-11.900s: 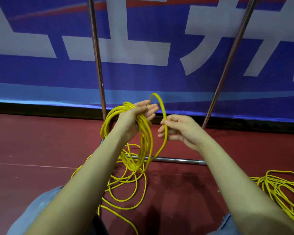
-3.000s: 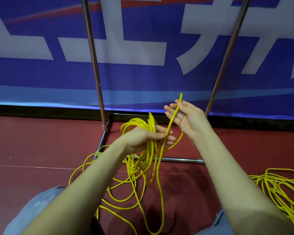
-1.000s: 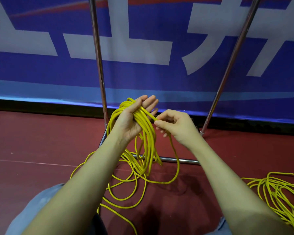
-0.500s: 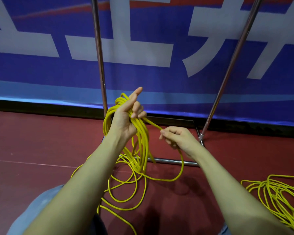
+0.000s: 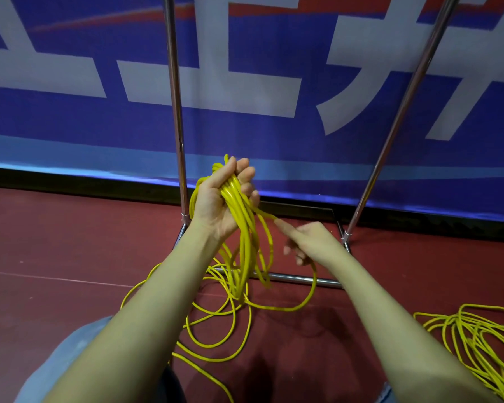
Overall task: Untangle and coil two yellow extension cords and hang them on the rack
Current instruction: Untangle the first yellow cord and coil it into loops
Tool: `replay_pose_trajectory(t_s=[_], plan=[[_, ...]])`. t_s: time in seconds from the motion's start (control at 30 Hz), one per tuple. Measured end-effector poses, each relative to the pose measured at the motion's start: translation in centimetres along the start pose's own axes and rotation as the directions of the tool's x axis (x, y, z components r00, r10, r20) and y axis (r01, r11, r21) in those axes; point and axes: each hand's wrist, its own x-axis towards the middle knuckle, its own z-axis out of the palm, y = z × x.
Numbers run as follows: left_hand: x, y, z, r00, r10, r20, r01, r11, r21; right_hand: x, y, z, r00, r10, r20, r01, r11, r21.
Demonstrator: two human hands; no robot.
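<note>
Yellow extension cord [image 5: 246, 245], the one being coiled, hangs in a bundle of loops from the left hand [image 5: 220, 203], which is raised palm-up near the left upright of the rack [image 5: 175, 112]. Its fingers are curled round the top of the loops, so the gathered turns stay together while their lower ends droop toward the red floor [image 5: 56, 242]. Slack from the same cord lies in loose rings on the floor below, near the person's knees, presumably waiting to be taken up.

To the right and a little lower, the right hand [image 5: 309, 241] is blurred. A strand runs from the bundle to its extended fingertip and a long loop sags beneath it, yet whether it pinches the cord I cannot tell. It looks placed to feed the next turn across.

Far right on the floor lies the second yellow cord [image 5: 477, 341] in a loose heap, well apart and untouched. Nothing hangs on the visible part of the rack.
</note>
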Motion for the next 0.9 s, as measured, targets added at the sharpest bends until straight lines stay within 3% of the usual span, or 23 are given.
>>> replay_pose_trajectory(t_s=[0.07, 0.17, 0.23, 0.33, 0.43, 0.5, 0.57, 0.73, 0.83, 0.9], plan=[[0.1, -0.2, -0.3, 0.999, -0.043, 0.025, 0.041, 0.998, 0.05, 0.1, 0.9, 0.0, 0.995, 0.088, -0.051, -0.092, 0.992, -0.084], [0.2, -0.1, -1.0, 0.993, -0.108, 0.049, 0.097, 0.978, 0.184, 0.3, 1.8, -0.4, 0.995, 0.101, 0.025, -0.104, 0.946, 0.306], [0.2, 0.2, -1.3, 0.99, -0.135, 0.044, 0.12, 0.96, 0.253, 0.5, 1.7, -1.2, 0.994, 0.104, 0.044, -0.111, 0.824, 0.556], [-0.1, 0.2, -1.2, 0.987, -0.16, 0.019, 0.139, 0.908, 0.395, 0.7, 0.4, -1.8, 0.989, 0.147, 0.01, -0.107, 0.67, 0.735], [-0.4, -1.0, -1.0, 0.982, -0.187, -0.022, 0.162, 0.782, 0.602, 0.4, -1.8, -2.4, 0.982, 0.188, 0.025, -0.109, 0.45, 0.887], [-0.6, -2.1, -1.0, 0.985, -0.159, -0.066, 0.158, 0.678, 0.718, -0.1, -3.3, -2.9, 0.985, 0.167, 0.048, -0.104, 0.344, 0.933], [-0.8, -2.8, -1.0, 0.984, -0.161, -0.073, 0.159, 0.625, 0.765, -0.7, -4.5, -3.1, 0.988, 0.148, 0.05, -0.096, 0.32, 0.943], [-0.8, -3.9, -1.5, 0.943, -0.331, -0.034, 0.221, 0.549, 0.806, -1.4, -5.7, -3.1, 0.983, 0.173, 0.06, -0.098, 0.221, 0.97], [-1.1, -4.1, -1.5, 0.872, -0.483, 0.085, 0.218, 0.537, 0.815, -1.3, -5.4, -3.2, 0.977, 0.209, 0.045, -0.079, 0.155, 0.985], [-1.1, -4.1, -1.6, 0.83, -0.529, 0.18, 0.141, 0.51, 0.849, -1.3, -5.1, -3.4, 0.976, 0.217, 0.02, -0.051, 0.139, 0.989]])
